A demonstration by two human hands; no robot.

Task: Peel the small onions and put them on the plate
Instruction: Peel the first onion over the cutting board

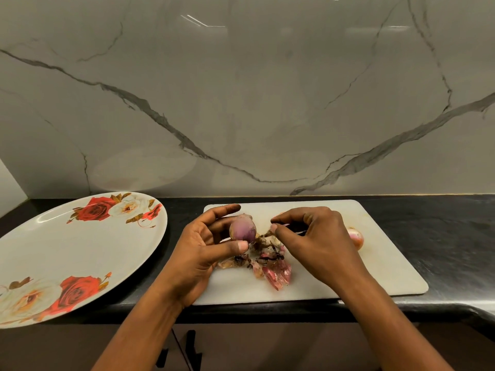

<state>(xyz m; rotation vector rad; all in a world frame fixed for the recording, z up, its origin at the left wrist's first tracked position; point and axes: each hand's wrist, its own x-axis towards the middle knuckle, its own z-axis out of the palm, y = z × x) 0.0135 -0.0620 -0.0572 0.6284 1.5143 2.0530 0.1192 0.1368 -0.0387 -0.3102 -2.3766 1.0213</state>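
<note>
Left hand (206,247) noted closest, thumb and curled fingers gripping a small onion (242,228) with its purple flesh largely bared. Right hand (316,245), just right of it, has thumb and forefinger pinched on a dry brown shred (263,235) trailing from the onion's lower end. Discarded peel (267,269) lies below and between both hands on the cutting board (375,266). Second onion (356,238) sits behind the right hand, partly hidden, skin apparently on. Plate (80,250), well left of the left hand on the worktop (442,236), holds no onions. Recommendation: hold the onion steady, pull the shred off along its length, and clear root remnants before transfer.
</note>
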